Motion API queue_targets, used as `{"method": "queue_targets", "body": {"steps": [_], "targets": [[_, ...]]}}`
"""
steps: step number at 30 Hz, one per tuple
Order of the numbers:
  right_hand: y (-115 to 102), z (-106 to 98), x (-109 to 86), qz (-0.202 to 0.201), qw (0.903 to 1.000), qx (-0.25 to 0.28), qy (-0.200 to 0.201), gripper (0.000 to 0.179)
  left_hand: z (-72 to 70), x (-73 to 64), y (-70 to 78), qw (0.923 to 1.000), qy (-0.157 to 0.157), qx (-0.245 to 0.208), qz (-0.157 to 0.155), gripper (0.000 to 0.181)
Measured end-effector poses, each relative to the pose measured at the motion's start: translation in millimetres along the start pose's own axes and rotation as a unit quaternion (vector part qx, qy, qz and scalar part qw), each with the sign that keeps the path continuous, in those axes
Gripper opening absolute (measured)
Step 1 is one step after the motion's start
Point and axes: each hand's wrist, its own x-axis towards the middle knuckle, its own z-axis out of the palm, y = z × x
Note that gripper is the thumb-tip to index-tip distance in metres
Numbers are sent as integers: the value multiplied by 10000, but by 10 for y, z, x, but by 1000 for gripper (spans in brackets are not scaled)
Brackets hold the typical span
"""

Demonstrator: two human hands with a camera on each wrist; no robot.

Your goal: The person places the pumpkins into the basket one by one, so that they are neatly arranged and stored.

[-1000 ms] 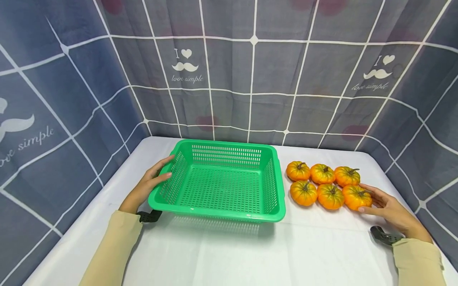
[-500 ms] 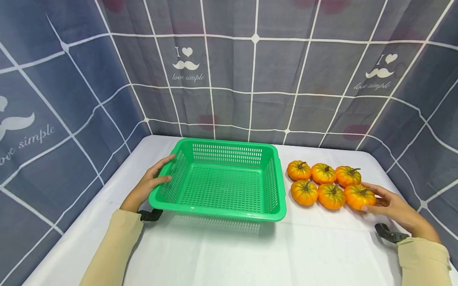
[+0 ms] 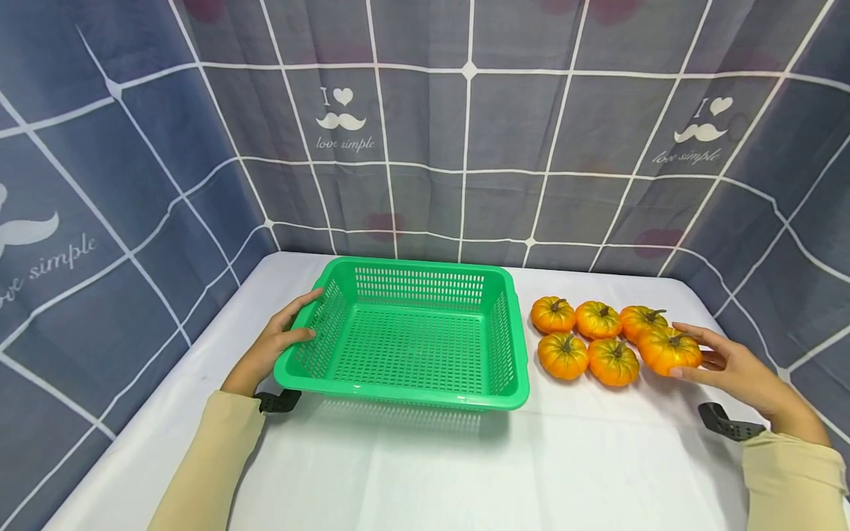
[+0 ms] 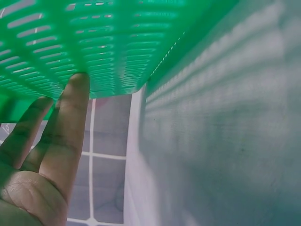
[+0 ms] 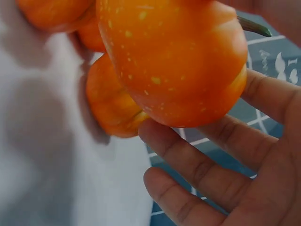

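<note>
My right hand [image 3: 737, 369] holds a small orange pumpkin [image 3: 669, 351] between thumb and fingers at the right end of the front row. In the right wrist view this pumpkin [image 5: 174, 61] hangs above the white cloth, its underside showing, fingers [image 5: 197, 172] spread beneath and beside it. On the left, a green plastic basket [image 3: 405, 397] with slotted walls stands with nothing inside. My left hand [image 3: 268, 346] grips its left rim, thumb over the edge. Seen by the left wrist camera, the fingers [image 4: 70, 127] lie against the outside of the slotted wall [image 4: 117, 56].
Several more pumpkins [image 3: 563, 355] sit in two close rows right of the basket. A white cloth [image 3: 425, 472] covers the table. Grey-blue checked curtains [image 3: 505, 147] rise at the back and both sides.
My right hand has taken hold of the front right pumpkin and raised it off the cloth. The left hand and basket stay where they were.
</note>
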Motion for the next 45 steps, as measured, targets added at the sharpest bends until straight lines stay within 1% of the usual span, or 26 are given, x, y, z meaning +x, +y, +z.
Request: {"method": "queue_targets", "body": {"steps": [3, 7, 10, 14, 19, 25, 28, 33, 36, 42, 45], "targets": [[-83, -2, 24, -87, 9999, 59, 65, 86, -8, -13, -7, 9999, 0, -115, -89, 78], [-175, 1, 63, -308, 9994, 103, 152, 86, -16, -21, -27, 9998, 7, -159, -105, 78], [-252, 15, 101, -455, 9987, 116, 193, 83, -12, -25, -33, 9999, 15, -141, -43, 78], [-356, 42, 158, -520, 9984, -91, 176, 79, -9, -37, -30, 9999, 40, -113, 18, 77], [-472, 96, 216, -547, 9976, -408, 137, 79, -8, -44, -22, 9999, 67, -122, -8, 78], [-578, 175, 274, -865, 9959, -206, 143, 81, 2, -36, -7, 10000, 73, -62, -28, 78], [-626, 211, 303, -995, 9948, -163, 132, 82, 7, -36, 3, 9999, 69, -119, -50, 79], [-703, 279, 356, -998, 9948, -164, 154, 81, 13, -39, 4, 9997, 59, -214, -59, 79], [-752, 338, 394, -1018, 9947, -63, 86, 80, 21, -35, 0, 9998, 56, -188, -29, 79], [-858, 439, 467, -907, 9958, 78, -58, 79, 37, -8, -5, 9999, 77, -74, -8, 79], [-904, 493, 519, -969, 9951, 173, -123, 78, 39, -8, -6, 9999, 100, -27, -12, 79]]}}
